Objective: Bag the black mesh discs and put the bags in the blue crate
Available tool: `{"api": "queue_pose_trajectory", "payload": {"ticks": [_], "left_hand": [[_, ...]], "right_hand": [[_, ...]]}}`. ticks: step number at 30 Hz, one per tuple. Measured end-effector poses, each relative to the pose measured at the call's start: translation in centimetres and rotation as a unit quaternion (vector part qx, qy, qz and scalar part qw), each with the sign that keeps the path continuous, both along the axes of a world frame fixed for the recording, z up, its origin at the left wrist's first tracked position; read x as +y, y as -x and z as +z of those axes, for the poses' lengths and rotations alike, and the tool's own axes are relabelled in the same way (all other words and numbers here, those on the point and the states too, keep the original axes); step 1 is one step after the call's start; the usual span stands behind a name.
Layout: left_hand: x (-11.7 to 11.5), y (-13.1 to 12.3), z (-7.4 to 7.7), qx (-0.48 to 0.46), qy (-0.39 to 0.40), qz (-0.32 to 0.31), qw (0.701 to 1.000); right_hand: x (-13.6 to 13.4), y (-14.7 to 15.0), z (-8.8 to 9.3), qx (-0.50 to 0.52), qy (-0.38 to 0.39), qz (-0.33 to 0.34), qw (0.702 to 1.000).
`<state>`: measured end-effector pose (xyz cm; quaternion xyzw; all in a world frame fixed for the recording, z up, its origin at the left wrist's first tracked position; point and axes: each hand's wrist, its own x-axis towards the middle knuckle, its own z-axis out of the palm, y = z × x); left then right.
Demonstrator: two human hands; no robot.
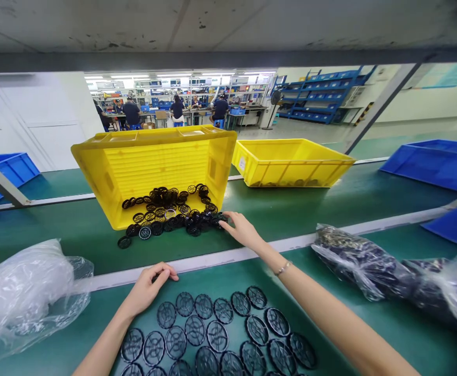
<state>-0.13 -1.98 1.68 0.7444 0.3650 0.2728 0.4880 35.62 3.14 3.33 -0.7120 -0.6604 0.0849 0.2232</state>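
Black spoked discs (195,330) lie in uneven rows on a green work surface (107,324), between a person's bare forearms. More discs form a heap (168,196) inside a yellow bin (154,167) that is tipped on its side, its open mouth facing the viewer; some spill over its lower edge onto the green surface beyond a white strip (220,257).

The right hand (225,219), with a bracelet (283,268) at its wrist, reaches to the right end of the spill. Its thumb and forefinger are apart, fingertips at the discs; whether they grip one, I cannot tell. The left hand (169,274) is loosely curled beside the strip, above the rows; I cannot tell whether its fingertips meet.

A clear plastic bag (25,292) of whitish material sits at left; bagged dark pieces (361,261) lie at right. Behind stands an upright yellow crate (299,175). In the distance, people sit at workbenches near blue shelving (318,94).
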Motion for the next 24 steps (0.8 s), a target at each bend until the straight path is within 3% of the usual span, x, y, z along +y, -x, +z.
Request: {"api": "queue_pose_trajectory", "payload": {"ticks": [2, 5, 10, 13, 16, 19, 21, 24], "left_hand": [[0.0, 0.0, 0.0, 0.001, 0.003, 0.001, 1.000], [-0.1, 0.1, 0.1, 0.001, 0.001, 0.003, 1.000], [0.0, 0.0, 0.1, -0.001, -0.001, 0.001, 1.000], [-0.1, -0.1, 0.2, -0.001, -0.001, 0.001, 1.000], [-0.1, -0.2, 0.3, 0.000, -0.006, 0.000, 1.000], [-0.1, -0.2, 0.3, 0.000, -0.005, 0.001, 1.000], [-0.1, -0.2, 0.3, 0.001, -0.005, 0.001, 1.000], [-0.1, -0.1, 0.3, 0.002, -0.005, 0.002, 1.000]], "right_hand": [[1.6, 0.4, -0.3, -0.003, -0.007, -0.003, 1.000], [1.7, 1.0, -0.6, -0.009, -0.028, 0.006, 1.000], [-2.6, 1.6, -0.1, 0.009, -0.050, 0.045, 0.998], [-6.4, 2.2, 0.1, 0.045, 0.003, 0.134, 0.990], [-9.6, 2.9, 0.1, 0.056, 0.086, 0.259, 0.960], [-10.9, 3.2, 0.3, 0.055, 0.124, 0.327, 0.935], [-10.2, 2.9, 0.4, 0.054, 0.122, 0.300, 0.944], [-7.2, 1.6, 0.2, 0.031, 0.067, 0.155, 0.985]]}}
